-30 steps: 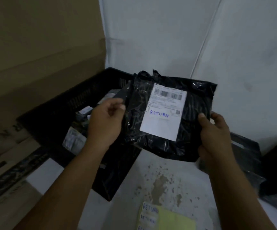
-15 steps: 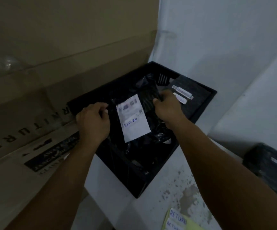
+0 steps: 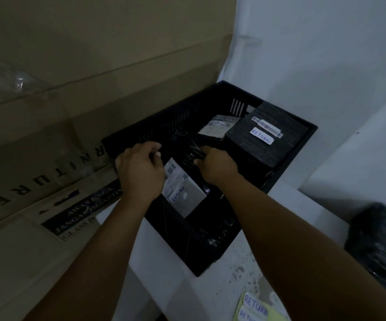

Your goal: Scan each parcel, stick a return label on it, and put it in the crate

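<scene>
A black plastic crate (image 3: 212, 253) stands on the white table against the wall. Inside its near left part lies a black poly-bag parcel (image 3: 185, 195) with a white shipping label and a handwritten RETURN sticker. My left hand (image 3: 138, 172) grips the parcel's left edge. At the parcel's upper right edge, my right hand (image 3: 217, 165) pinches the crinkled black plastic. Both hands are down inside the crate. A black box parcel (image 3: 266, 140) with a barcode and a RETURN sticker sits in the crate's far right. Another labelled parcel (image 3: 217, 126) lies behind.
A large brown cardboard carton (image 3: 48, 135) with printed lettering leans close along the crate's left side. A sheet of RETURN stickers (image 3: 254, 306) lies at the table's near edge. Another black wrapped parcel (image 3: 381, 246) sits at the right edge. A white wall rises behind.
Both hands carried the black parcel from in front of me to the left and lowered it into the crate. My view turned left with it.
</scene>
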A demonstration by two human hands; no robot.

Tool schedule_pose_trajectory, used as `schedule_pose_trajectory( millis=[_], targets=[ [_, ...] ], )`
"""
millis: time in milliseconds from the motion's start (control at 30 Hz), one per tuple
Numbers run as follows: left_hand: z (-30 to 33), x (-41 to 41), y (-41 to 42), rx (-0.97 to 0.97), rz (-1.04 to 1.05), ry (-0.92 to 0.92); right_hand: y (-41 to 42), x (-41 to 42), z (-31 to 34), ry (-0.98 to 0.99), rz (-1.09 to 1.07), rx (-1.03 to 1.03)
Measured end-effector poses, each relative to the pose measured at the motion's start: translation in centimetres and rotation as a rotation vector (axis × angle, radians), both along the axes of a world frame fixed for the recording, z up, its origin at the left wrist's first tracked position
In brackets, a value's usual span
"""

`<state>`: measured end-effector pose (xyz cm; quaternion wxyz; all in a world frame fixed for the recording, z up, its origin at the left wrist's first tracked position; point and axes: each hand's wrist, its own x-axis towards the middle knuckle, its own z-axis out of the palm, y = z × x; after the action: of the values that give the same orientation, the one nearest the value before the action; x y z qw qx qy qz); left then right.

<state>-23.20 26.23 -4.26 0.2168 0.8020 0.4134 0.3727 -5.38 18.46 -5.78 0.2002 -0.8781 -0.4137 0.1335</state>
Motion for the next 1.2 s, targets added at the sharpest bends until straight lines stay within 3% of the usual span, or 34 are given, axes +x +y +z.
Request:
schedule_pose_trajectory(
  millis=[133,433,600,767,967,1200],
  targets=[
    [0.1,-0.3,0.1,0.015,-0.009,0.056,-0.8,-0.3,1.1,-0.041,-0.026,0.079],
    [3.4,2.5,-4.8,-0.031,-0.230,0.074,-11.0,-1.3,4.5,-0.231,-0.244,0.629],
    [4.1,6.6,-12.5,0.012,-0.463,-0.048,-21.6,0.9,2.3,-0.182,-0.577,0.607],
    [1.5,11.8,-19.9,-0.034,-0.689,-0.044,-32.3,3.1,-0.8,-0.166,-0.823,0.463],
    [-4.3,17.1,-27.6,-0.163,-0.909,0.143,-42.4,4.6,-3.2,-0.120,-1.096,0.376],
    [-7.6,22.2,-36.1,-0.160,-1.086,0.290,-53.5,8.6,-2.7,-0.223,-1.380,0.365]
  ],
)
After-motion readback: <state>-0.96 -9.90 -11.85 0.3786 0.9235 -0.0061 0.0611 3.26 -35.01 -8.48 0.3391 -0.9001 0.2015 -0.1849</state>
